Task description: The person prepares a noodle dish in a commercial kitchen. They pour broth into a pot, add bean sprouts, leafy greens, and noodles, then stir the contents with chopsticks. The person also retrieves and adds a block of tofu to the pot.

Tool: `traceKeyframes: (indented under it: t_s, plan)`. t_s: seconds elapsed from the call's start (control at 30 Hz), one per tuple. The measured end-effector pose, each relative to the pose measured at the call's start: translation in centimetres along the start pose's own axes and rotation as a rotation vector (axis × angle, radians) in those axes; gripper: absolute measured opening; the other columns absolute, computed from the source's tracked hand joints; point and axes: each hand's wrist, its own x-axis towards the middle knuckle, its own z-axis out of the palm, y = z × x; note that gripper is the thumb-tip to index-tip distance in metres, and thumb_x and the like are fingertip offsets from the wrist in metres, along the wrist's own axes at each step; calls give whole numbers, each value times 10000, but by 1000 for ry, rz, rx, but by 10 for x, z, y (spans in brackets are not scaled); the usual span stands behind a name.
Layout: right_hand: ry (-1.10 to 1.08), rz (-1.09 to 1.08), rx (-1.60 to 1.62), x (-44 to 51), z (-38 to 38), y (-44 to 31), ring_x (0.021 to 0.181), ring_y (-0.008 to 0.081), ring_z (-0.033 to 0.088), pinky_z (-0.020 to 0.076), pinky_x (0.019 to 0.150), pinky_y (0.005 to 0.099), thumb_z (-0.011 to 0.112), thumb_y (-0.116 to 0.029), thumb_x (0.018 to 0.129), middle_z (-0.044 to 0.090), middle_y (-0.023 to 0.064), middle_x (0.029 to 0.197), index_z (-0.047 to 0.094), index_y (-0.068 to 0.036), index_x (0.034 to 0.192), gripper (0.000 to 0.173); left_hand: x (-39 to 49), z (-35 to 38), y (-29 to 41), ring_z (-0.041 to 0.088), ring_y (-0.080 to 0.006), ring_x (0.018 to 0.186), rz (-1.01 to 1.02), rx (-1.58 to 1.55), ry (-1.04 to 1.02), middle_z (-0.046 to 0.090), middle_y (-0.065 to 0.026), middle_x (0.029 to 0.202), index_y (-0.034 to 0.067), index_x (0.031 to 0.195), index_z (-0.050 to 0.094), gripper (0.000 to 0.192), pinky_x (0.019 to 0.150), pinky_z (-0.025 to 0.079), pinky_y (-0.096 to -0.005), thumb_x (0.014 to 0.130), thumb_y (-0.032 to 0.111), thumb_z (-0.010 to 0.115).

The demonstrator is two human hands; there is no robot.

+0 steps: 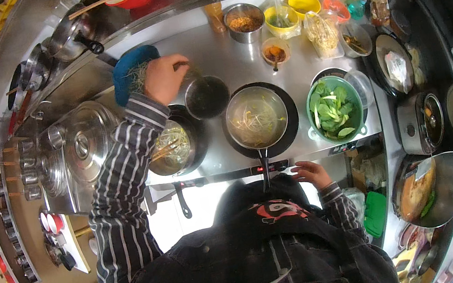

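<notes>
My left hand is over the right rim of a blue basket holding thin pale strands. Its fingers are bent together, and a few blurred strands hang below the fingertips, beside a dark round bowl. A saucepan with bean sprouts in liquid stands on a black burner, handle towards me. Partly behind my left sleeve is another pan with sprouts and wooden chopsticks. Near the counter's front edge, my right hand is empty, fingers apart.
A green colander of leafy greens stands at the right. Along the back are a steel pot, yellow bowls and a small seasoning bowl. Lidded steel containers stand left. A pan handle juts past the front edge.
</notes>
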Motion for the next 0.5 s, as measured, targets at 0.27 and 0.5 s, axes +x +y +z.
traceKeyframes:
  t_s: [0.27, 0.5]
  plan:
    - [-63, 29, -51, 20, 12, -16, 939, 229, 663, 550, 791, 323, 622, -136, 910, 645, 163, 1128, 514, 19, 1249, 388, -24, -133, 57, 669, -261, 715, -27, 71, 205, 680, -181, 823, -20, 928, 683, 173, 677, 507, -318, 791, 84, 670]
    - [-80, 63, -88, 23, 9, -18, 951, 246, 662, 554, 809, 355, 642, -136, 892, 649, 147, 1119, 549, -29, 1232, 369, -111, -159, 10, 655, -183, 716, -119, 67, 138, 695, -142, 828, -21, 930, 689, 148, 677, 501, -280, 800, 44, 665]
